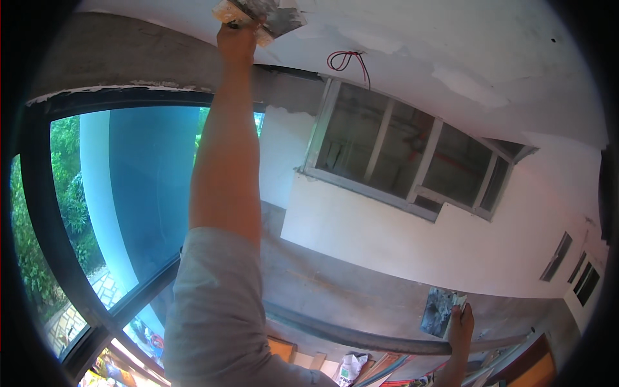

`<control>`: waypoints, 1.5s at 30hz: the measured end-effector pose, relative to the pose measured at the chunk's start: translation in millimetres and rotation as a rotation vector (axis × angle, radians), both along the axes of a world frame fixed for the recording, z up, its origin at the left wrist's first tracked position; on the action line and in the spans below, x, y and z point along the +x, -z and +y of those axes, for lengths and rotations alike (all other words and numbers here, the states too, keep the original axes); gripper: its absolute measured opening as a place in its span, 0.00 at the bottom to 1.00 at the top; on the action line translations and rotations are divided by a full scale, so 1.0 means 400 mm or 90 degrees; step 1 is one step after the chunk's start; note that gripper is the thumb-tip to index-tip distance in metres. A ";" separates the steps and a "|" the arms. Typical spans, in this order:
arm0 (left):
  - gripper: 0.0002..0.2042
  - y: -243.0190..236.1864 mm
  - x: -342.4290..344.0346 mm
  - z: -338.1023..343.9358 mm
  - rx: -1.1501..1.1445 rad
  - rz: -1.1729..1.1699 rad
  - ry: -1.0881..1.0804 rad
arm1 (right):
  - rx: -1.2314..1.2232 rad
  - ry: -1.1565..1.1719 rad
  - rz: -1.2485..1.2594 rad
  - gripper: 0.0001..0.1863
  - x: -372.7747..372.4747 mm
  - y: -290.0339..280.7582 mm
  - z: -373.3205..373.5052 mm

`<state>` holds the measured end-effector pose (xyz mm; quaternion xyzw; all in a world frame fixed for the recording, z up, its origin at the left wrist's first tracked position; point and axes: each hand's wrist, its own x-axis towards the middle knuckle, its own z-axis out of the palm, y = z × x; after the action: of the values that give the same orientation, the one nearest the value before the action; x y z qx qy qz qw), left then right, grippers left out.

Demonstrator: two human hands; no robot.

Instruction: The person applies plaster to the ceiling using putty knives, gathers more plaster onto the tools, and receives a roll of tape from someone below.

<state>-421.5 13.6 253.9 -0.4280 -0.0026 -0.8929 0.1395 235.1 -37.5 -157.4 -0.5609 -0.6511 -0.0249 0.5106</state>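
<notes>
- Head view: left hand (237, 42) wrapped around the pale grip (228, 13) of a scraper (285, 22), blade up at the ceiling (451, 39)
- Right hand (461, 324): fingers bent, gripping a smeared plate (436, 313) by its edge
- Handling — scraper probably light, stiff, slippery where coated; grasp by the grip

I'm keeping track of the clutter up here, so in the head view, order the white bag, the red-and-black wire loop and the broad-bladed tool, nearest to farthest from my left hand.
From the left hand:
1. Broad-bladed tool: in its grip.
2. Red-and-black wire loop: to its right.
3. White bag: far below.
</notes>
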 end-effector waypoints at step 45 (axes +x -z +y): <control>0.18 0.219 0.651 -0.036 -0.234 0.115 0.208 | 0.100 -0.342 0.652 0.21 0.015 -0.010 -0.012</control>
<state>-160.9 -0.8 166.4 -0.5189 -0.0830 -0.8464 -0.0867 241.1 -42.1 -153.3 -0.2772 -0.4370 0.3318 0.7887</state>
